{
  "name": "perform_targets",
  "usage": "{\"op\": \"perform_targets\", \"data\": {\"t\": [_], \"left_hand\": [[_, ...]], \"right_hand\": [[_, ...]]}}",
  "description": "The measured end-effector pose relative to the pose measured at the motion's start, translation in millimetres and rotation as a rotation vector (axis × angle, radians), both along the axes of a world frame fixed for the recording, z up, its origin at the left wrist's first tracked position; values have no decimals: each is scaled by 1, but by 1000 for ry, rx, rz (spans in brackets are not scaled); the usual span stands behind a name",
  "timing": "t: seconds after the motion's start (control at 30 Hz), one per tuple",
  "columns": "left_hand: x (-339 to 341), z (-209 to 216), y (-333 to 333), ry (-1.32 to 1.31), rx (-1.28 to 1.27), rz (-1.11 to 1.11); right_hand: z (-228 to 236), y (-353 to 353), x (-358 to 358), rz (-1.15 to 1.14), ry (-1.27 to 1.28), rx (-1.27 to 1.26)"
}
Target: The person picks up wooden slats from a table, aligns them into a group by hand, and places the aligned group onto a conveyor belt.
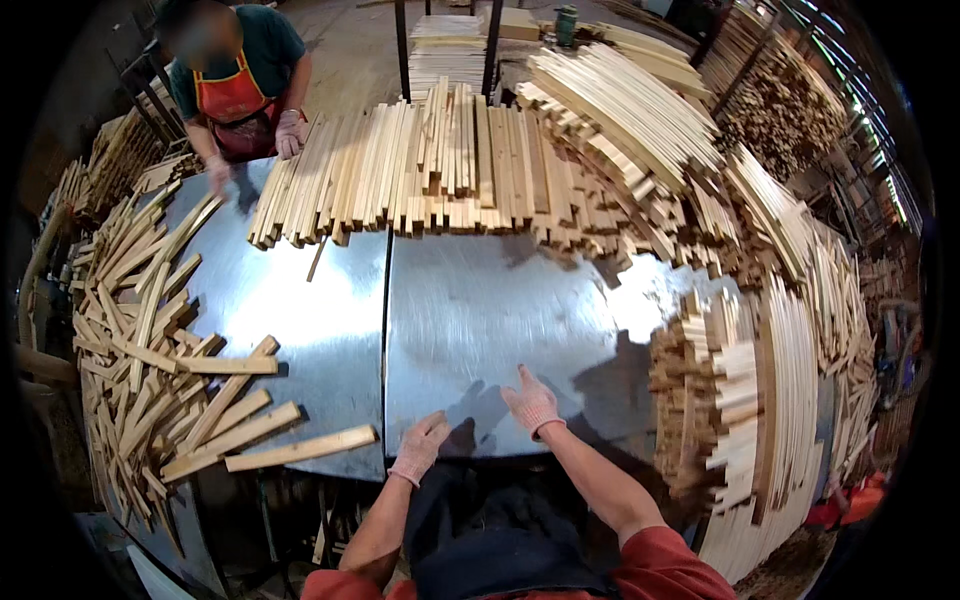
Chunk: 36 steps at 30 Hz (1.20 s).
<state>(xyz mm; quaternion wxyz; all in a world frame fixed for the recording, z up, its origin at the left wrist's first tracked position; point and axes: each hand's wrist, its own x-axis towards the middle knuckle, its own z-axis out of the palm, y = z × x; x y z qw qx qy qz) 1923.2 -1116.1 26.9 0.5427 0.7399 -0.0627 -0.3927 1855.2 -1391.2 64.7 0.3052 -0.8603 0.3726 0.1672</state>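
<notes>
While left hand [420, 447] and right hand [532, 405] are empty, unclenched, near the shiny metal bench's [480, 330] front edge, pale square-cut sticks [370, 180] line its far, left and right edges; dull workshop floor [350, 55] beyond.

No text, label, number or sign can be read. On the red bib apron with yellow trim [228, 97], worn at the upper left, any print is too small and blurred to make out; the same holds for the dark green cylindrical container [566, 26] at the back.
</notes>
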Motion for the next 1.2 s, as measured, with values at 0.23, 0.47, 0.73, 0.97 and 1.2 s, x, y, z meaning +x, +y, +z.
{"op": "perform_targets", "data": {"t": [0.23,0.47,0.73,0.97,1.2], "left_hand": [[234,-15,-106,-384,89,-10],[389,-1,-195,-588,185,46],[506,-32,-272,-881,280,-24],[577,-46,-330,-830,279,-98],[600,-102,-346,-1038,513,-94]], "right_hand": [[-42,-113,247,21,-237,-258],[-69,-186,390,-47,-293,-392],[-57,-217,434,121,-99,-437],[-159,-261,427,-60,-669,-92],[-50,-249,488,180,-78,-195]]}}
